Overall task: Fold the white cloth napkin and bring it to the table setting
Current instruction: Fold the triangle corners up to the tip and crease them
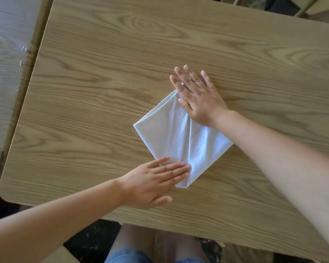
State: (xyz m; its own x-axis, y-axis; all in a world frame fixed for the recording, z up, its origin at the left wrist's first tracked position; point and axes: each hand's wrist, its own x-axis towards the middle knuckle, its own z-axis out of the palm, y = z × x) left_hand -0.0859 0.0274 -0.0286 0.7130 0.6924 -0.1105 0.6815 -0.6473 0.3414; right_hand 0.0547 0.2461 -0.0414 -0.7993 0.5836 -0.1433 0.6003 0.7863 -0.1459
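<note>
The white cloth napkin [171, 137] lies folded into a kite-like shape on the wooden table [103, 73], right of centre. A crease runs down its middle to a narrow end near the front. My right hand [198, 97] lies flat with spread fingers on the napkin's far corner, partly on the table. My left hand [154, 179] presses flat on the napkin's near left edge, fingers together and straight. Neither hand grips the cloth. The far right corner of the napkin is hidden under my right forearm.
A second, paler table [6, 63] abuts on the left. Chair legs [304, 8] show beyond the far right corner. My knees [160, 247] are under the table's front edge. No table setting is in view.
</note>
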